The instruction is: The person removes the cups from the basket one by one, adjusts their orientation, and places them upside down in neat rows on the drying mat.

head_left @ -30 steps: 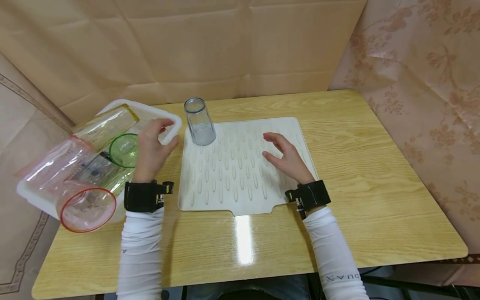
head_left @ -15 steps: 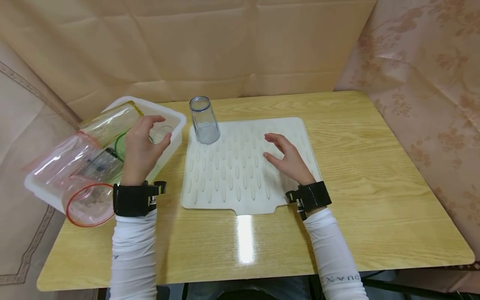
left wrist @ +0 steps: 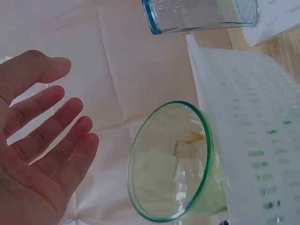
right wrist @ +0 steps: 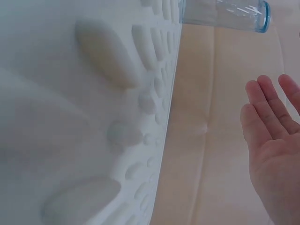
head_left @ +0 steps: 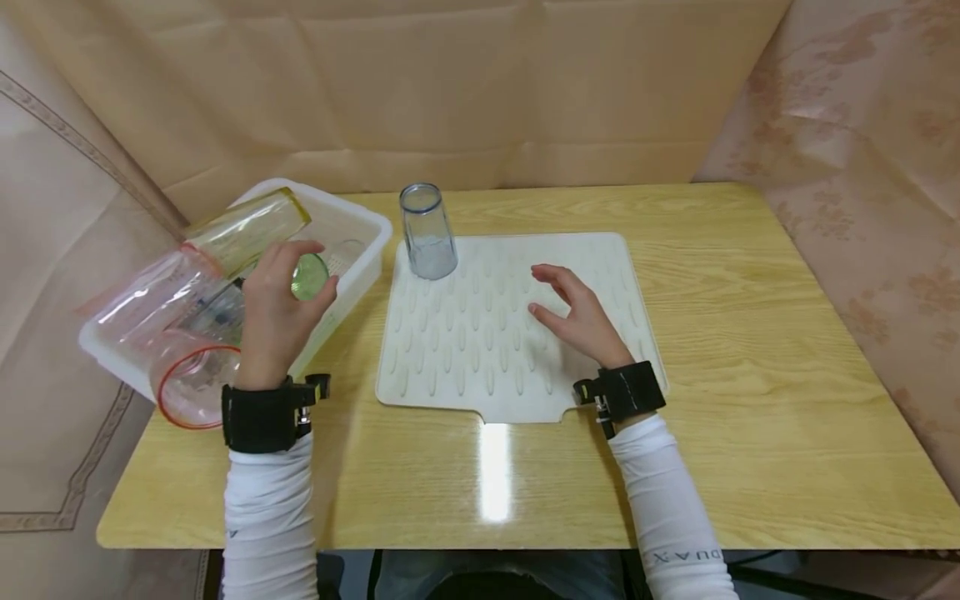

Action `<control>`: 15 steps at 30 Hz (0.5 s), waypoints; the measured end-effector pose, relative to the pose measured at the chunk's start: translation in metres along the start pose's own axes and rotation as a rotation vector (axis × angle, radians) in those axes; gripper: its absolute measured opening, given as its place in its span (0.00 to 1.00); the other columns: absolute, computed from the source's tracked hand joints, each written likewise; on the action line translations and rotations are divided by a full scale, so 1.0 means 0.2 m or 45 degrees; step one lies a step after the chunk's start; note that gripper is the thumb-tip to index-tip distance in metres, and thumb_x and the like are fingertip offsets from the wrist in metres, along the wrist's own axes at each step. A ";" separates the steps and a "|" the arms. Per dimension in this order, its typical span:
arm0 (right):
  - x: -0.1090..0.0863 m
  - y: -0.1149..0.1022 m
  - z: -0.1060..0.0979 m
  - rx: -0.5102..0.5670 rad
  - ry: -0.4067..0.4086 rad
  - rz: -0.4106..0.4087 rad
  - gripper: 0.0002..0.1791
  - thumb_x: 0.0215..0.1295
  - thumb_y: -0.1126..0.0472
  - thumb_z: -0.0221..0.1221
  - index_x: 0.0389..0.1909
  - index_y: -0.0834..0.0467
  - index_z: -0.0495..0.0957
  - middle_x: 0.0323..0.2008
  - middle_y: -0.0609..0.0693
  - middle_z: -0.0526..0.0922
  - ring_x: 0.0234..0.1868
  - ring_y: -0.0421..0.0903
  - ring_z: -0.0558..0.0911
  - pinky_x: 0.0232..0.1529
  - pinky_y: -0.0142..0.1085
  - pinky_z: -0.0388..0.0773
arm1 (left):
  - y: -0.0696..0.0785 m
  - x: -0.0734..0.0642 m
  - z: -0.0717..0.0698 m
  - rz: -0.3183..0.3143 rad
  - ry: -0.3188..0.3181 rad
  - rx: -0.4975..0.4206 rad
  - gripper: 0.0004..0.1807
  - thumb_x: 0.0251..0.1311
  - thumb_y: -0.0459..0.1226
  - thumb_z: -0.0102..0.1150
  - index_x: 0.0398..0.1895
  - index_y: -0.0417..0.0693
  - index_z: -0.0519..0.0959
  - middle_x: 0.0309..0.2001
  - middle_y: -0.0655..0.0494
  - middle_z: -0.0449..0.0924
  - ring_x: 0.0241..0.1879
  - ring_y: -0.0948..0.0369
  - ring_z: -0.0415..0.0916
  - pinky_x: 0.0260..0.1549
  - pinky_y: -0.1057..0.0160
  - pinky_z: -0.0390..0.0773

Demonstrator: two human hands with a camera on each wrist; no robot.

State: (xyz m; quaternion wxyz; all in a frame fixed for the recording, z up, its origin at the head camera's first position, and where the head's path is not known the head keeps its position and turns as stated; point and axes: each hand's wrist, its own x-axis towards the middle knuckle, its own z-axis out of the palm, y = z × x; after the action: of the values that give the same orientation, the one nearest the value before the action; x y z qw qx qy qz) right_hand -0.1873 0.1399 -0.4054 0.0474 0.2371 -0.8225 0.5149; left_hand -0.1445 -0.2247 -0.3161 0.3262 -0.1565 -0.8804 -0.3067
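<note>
My left hand [head_left: 281, 304] hovers over the white plastic basket [head_left: 358, 271], its fingers and thumb spread in a loose curve around nothing. Just beyond it lies a green-rimmed glass [head_left: 310, 277], partly hidden by the hand; the left wrist view shows a gap between the fingers and this glass [left wrist: 168, 159]. Above the white drying board [head_left: 487, 333] my right hand [head_left: 585, 321] is held with relaxed fingers, holding nothing. Its palm and fingers also show in the right wrist view. A blue-rimmed glass [head_left: 429, 237] stands upside down on the board's far left corner.
Also in the basket are a yellow glass [head_left: 255, 227], a pink glass [head_left: 161, 292] and a red-rimmed glass [head_left: 198, 385] that juts over the near edge. A wooden table [head_left: 765, 400] bears everything. A beige cloth [head_left: 450, 100] hangs behind.
My left hand has shifted left, deeper over the basket and closer to the green-rimmed glass. The head view has turned slightly left. The right hand stays nearly still above the board.
</note>
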 end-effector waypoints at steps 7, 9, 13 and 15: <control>-0.01 0.00 0.01 0.016 -0.032 0.018 0.32 0.62 0.66 0.63 0.66 0.64 0.65 0.63 0.58 0.69 0.66 0.52 0.66 0.67 0.42 0.58 | 0.03 -0.08 -0.06 -0.012 -0.004 0.100 0.19 0.51 0.23 0.66 0.48 0.31 0.75 0.46 0.35 0.75 0.49 0.39 0.70 0.50 0.44 0.66; -0.02 0.00 0.01 0.013 -0.037 0.027 0.32 0.61 0.66 0.64 0.66 0.63 0.65 0.63 0.58 0.69 0.65 0.52 0.65 0.67 0.43 0.58 | 0.04 -0.11 -0.08 -0.022 0.009 0.136 0.19 0.51 0.23 0.66 0.48 0.31 0.75 0.46 0.35 0.75 0.50 0.39 0.69 0.50 0.44 0.66; -0.02 0.00 0.00 0.000 -0.041 0.031 0.32 0.61 0.66 0.65 0.66 0.63 0.65 0.62 0.59 0.70 0.65 0.52 0.65 0.67 0.43 0.59 | 0.05 -0.15 -0.11 -0.023 0.041 0.158 0.19 0.50 0.23 0.66 0.47 0.32 0.76 0.44 0.35 0.75 0.48 0.39 0.69 0.49 0.45 0.67; -0.02 0.00 0.00 0.000 -0.046 0.026 0.32 0.61 0.66 0.65 0.66 0.63 0.65 0.62 0.59 0.70 0.65 0.52 0.66 0.67 0.44 0.59 | 0.06 -0.17 -0.12 -0.016 0.051 0.163 0.19 0.49 0.22 0.66 0.47 0.32 0.76 0.44 0.35 0.75 0.48 0.40 0.70 0.48 0.45 0.67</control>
State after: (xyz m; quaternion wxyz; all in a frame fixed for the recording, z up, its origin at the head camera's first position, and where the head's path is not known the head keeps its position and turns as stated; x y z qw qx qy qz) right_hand -0.1837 0.1419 -0.4059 0.0273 0.2381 -0.8255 0.5110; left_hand -0.1031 -0.2332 -0.3196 0.3512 -0.1237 -0.8924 -0.2550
